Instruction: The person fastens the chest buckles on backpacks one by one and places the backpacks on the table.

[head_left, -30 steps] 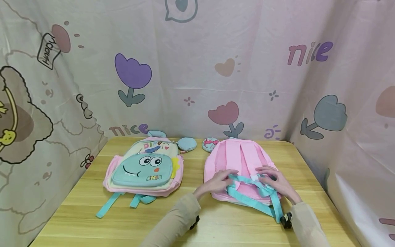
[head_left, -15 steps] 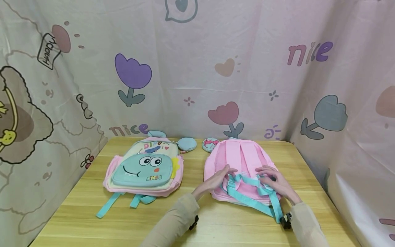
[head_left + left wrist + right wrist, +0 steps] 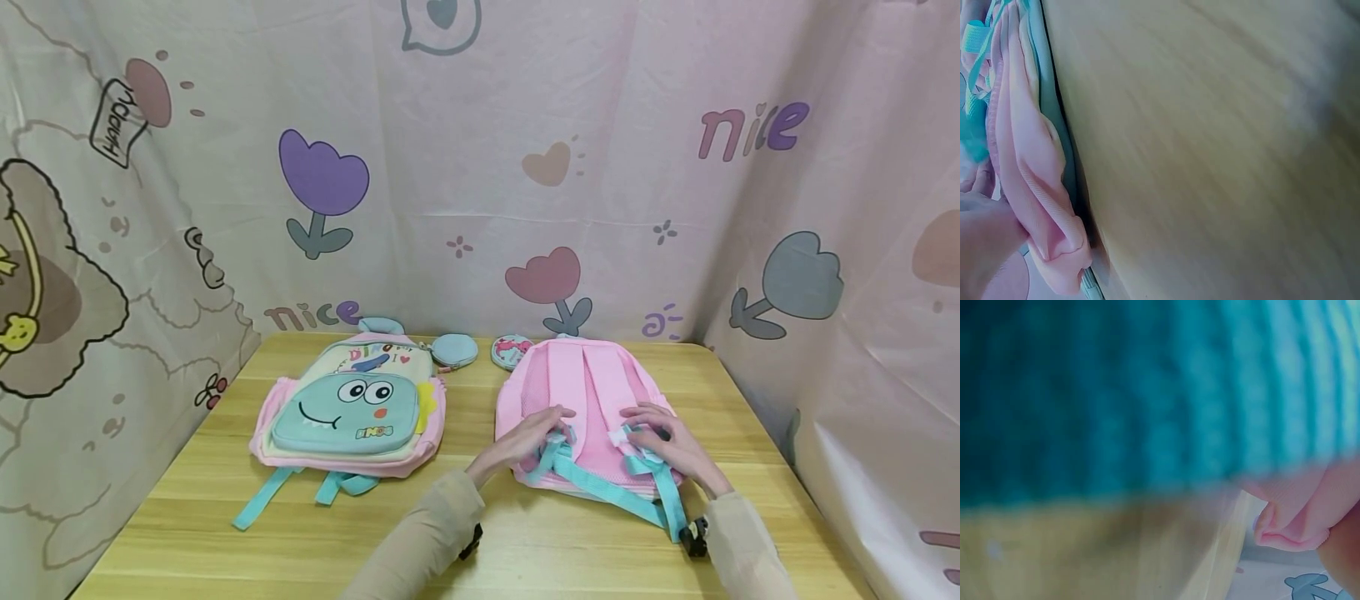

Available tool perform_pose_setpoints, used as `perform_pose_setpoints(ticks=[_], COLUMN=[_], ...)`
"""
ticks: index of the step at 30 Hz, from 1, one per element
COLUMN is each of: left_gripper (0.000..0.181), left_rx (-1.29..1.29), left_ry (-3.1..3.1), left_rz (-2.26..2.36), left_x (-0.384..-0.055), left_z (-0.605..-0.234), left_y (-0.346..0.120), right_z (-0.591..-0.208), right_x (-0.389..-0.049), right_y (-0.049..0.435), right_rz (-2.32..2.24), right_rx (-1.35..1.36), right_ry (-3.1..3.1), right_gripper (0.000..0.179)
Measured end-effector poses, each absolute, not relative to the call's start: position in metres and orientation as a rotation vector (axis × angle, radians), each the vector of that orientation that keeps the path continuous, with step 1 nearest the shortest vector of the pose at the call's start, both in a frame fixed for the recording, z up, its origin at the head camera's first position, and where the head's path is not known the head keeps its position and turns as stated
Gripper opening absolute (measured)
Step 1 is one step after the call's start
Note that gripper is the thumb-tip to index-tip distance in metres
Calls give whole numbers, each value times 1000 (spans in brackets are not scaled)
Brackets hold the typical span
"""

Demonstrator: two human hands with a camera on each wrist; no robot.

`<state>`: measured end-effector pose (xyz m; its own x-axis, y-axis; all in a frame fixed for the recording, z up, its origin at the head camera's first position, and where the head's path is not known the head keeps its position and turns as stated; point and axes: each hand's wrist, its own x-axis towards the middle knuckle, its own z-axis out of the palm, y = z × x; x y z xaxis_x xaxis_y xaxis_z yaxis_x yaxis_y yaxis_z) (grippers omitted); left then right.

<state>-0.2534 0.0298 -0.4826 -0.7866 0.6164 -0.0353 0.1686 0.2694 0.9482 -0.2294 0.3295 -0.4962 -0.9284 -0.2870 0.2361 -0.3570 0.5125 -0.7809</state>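
Note:
A pink backpack (image 3: pixel 600 371) lies with its padded shoulder straps facing up. My left hand (image 3: pixel 517 442) pinches the turquoise webbing strap (image 3: pixel 553 454) at the lower end of the left shoulder strap. On the other side, my right hand (image 3: pixel 675 442) holds turquoise webbing (image 3: pixel 647 463) beside a pale strap end. A long turquoise band (image 3: pixel 611 493) slants across the bag's bottom. In the left wrist view the bag's pink side (image 3: pixel 1025 150) stands beside the wrist, fingertips partly hidden by webbing. Blurred turquoise webbing (image 3: pixel 1166 400) fills most of the right wrist view.
A dinosaur-face backpack (image 3: pixel 348 408) lies to the left, turquoise strap ends trailing toward the front. Between the bags sit a round blue pouch (image 3: pixel 454 350) and a round mermaid-print pouch (image 3: pixel 512 351). A patterned curtain (image 3: pixel 480 167) surrounds the wooden table (image 3: pixel 517 554).
The turquoise webbing that stretched between both hands has come away from the middle and now hangs below my left hand. My left hand shifted slightly; my right hand stayed put.

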Motion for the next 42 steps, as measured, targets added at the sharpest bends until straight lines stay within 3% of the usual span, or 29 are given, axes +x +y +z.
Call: perform_pose_setpoints(ticks=[9, 19, 30, 42], left_gripper=[48, 61, 37, 33], left_rx=[724, 728, 769, 691], left_ry=[2048, 1956, 1925, 1955], left_rz=[1594, 1649, 1655, 1653], left_x=[-254, -256, -255, -253], left_z=[-482, -485, -484, -480], left_y=[28, 24, 25, 25], right_z=[-495, -494, -491, -494], right_x=[-228, -227, -224, -225], right_y=[328, 328, 326, 317], right_rz=[1410, 1415, 1329, 1169], right_rx=[557, 575, 644, 673], right_ry=[-2653, -2651, -2699, -2609], right_gripper=[21, 20, 23, 22])
